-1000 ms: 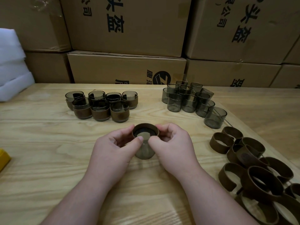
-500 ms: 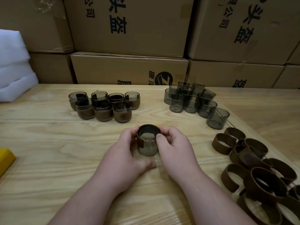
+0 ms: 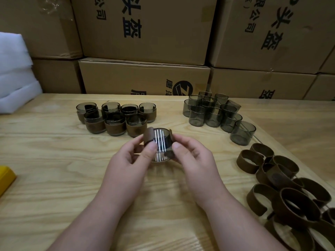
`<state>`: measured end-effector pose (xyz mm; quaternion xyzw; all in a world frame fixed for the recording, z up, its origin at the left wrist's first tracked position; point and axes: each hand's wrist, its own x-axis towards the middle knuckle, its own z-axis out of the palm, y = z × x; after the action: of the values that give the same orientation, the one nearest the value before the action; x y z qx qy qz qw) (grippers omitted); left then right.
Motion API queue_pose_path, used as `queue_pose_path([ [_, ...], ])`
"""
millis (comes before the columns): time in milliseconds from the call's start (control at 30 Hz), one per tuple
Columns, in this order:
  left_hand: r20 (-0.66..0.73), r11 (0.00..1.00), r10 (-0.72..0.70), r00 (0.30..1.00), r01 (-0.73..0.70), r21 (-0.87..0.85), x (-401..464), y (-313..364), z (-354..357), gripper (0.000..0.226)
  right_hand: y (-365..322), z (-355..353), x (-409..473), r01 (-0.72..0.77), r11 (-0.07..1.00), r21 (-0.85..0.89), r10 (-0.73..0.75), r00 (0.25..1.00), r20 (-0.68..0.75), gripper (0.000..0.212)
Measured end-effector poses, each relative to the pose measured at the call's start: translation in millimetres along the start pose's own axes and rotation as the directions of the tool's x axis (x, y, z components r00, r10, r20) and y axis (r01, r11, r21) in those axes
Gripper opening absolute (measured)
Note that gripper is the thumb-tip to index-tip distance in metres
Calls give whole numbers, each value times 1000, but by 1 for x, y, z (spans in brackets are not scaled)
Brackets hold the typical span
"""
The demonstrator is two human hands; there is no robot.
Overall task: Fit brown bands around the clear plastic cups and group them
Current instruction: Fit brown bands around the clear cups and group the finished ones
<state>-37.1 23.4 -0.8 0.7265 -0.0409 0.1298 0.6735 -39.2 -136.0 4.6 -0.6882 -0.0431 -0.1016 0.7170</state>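
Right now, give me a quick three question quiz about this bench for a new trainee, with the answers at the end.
1. True or false: the cup in hand is held by both the left hand and the right hand.
2. Which group sits on the person's far left? A) the banded cups B) the bare cups C) the loose brown bands
3. Fill in: the cup in hand has a brown ____ wrapped around it.

Key: 1 true; 2 A; 3 band
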Motion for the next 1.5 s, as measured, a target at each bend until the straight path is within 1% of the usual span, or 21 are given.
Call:
queue_pose_path([
  [67, -15, 997, -10, 1000, 9, -79, 1, 0, -1, 58, 1, 2, -2, 18, 1000, -23, -17, 998, 55, 40],
  [133, 0, 994, -9, 1000, 9, -106, 0, 1, -1, 72, 0, 3, -2, 17, 999, -33, -15, 998, 62, 42],
  [200, 29, 995, -2, 1000, 5, -102, -1, 3, -2, 75, -1, 1, 0, 25, 999, -43, -23, 999, 39, 41],
  [267, 75, 997, 21, 997, -16, -71, -1, 3, -2, 66, -3, -2, 2, 39, 998, -46, -38, 999, 22, 37],
  [333, 70, 997, 34, 997, -29, -71, -1, 2, -2, 61, -5, -3, 2, 46, 998, -32, -46, 999, 25, 36],
  [400, 49, 993, 26, 998, -20, -112, -1, 2, -3, 59, -5, -4, 2, 26, 1000, -10, -26, 999, 45, 44],
  [433, 46, 992, 20, 999, -15, -126, -1, 3, -4, 55, -6, -4, 2, 14, 1000, -21, -13, 998, 64, 50],
  [467, 46, 991, 17, 999, -11, -133, -1, 3, -4, 49, -7, -4, 2, 13, 999, -46, -9, 996, 92, 51],
  [567, 57, 990, 5, 998, 3, -140, 0, 2, -5, 35, -10, -3, 0, 55, 993, -108, -37, 987, 158, 37],
  [700, 60, 989, -8, 998, 17, -149, 2, 0, -4, 38, -10, -4, 0, 92, 990, -109, -78, 989, 128, 35],
  [800, 44, 991, -17, 999, 23, -133, 2, -2, -3, 40, -7, -1, -1, 137, 967, -213, -122, 989, 80, 35],
  [933, -10, 997, -32, 999, 31, -67, 2, -3, -2, 30, -4, 3, -3, 223, 887, -404, -225, 973, 43, 36],
  [1000, -37, 1000, -23, 999, 22, -20, 1, -3, -1, 28, -4, 3, -2, 254, 855, -452, -266, 963, 37, 37],
  [1100, -64, 1000, -25, 998, 26, 12, 0, -1, 0, 27, -4, 4, -2, 277, 835, -475, -296, 955, 36, 36],
  [1233, -100, 999, -24, 995, 27, 25, -1, 1, 0, 25, -2, 5, -2, 269, 846, -460, -292, 956, 21, 36],
  [1333, -99, 1000, -17, 995, 18, 5, -1, 2, 1, 26, 2, 8, -1, 198, 928, -315, -212, 977, -12, 35],
  [1400, -86, 999, -16, 996, 12, -40, -2, 4, 3, 30, 5, 10, 0, 129, 968, -214, -145, 988, -61, 29],
  [1500, -66, 998, -2, 998, -2, -63, -6, 7, 5, 46, 7, 9, 2, 113, 987, -118, -131, 979, -154, 17],
])
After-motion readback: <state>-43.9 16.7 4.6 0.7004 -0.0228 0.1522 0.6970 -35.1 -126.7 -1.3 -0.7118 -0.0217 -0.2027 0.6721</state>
